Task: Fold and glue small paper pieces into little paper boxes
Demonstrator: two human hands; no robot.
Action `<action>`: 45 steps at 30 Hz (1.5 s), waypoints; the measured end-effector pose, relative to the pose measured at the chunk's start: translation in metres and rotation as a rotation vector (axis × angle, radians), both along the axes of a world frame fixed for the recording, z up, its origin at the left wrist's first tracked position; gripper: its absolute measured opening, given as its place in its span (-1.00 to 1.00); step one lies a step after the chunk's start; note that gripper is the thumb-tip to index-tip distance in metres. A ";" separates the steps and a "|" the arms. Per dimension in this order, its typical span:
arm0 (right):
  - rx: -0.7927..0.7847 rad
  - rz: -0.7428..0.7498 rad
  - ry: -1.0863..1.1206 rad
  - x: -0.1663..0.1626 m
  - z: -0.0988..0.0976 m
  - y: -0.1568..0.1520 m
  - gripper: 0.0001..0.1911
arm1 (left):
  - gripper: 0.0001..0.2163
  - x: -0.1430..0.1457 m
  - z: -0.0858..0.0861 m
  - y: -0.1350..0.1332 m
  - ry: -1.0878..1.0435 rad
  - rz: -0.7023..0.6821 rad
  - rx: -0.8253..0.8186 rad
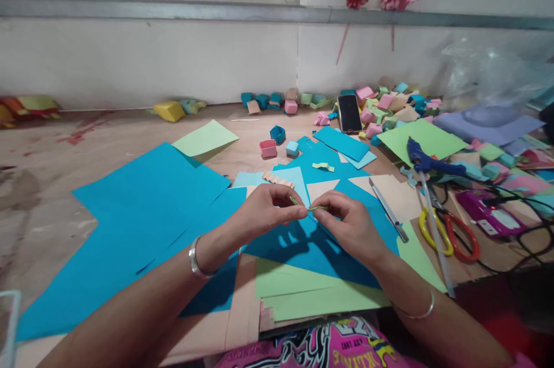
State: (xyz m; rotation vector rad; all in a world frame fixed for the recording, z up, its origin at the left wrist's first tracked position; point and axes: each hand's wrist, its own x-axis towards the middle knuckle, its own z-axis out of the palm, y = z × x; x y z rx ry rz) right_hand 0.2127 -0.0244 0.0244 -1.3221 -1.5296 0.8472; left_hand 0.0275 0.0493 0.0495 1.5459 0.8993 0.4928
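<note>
Between my two hands stretches a thin light-green paper strip [319, 207], held over blue paper. My left hand [272, 206] pinches its left end between thumb and fingers. The right end is pinched by my right hand [344, 218], fingertips almost meeting the left ones. Just beyond the left fingers lies a folded peach paper strip [278, 180]. A short folded green paper strip [323, 166] rests on the blue paper behind my hands. Farther back sit an open pink paper box [268, 148], an open dark-blue paper ring [277, 134] and a small light-blue paper cube [292, 149].
A utility knife [388, 209] lies right of my right hand. Beyond it are scissors [461, 235], a blue glue gun [426, 161] with its cable and a purple box [489, 212]. A phone [349, 113] leans among many paper cubes. Large blue sheets [151, 212] spread left.
</note>
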 end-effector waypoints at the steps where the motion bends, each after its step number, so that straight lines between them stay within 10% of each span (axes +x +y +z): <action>1: -0.014 0.006 0.009 0.000 0.001 0.000 -0.91 | -0.81 -0.002 0.002 0.000 0.013 0.003 0.054; 8: -0.034 0.046 -0.038 -0.001 0.001 -0.004 -0.91 | -0.90 -0.014 0.001 -0.011 0.075 -0.007 0.496; 19: -0.026 -0.276 0.300 -0.009 -0.003 -0.011 -0.78 | -0.93 -0.002 -0.028 -0.033 -0.020 0.267 0.624; 34: 0.460 -0.578 -0.504 -0.017 0.004 -0.033 -0.89 | -0.93 0.006 -0.045 -0.051 -0.212 0.432 0.614; 45: 0.708 0.033 -0.580 -0.026 -0.007 -0.048 -0.80 | -0.76 -0.004 -0.049 -0.043 -0.263 0.274 0.769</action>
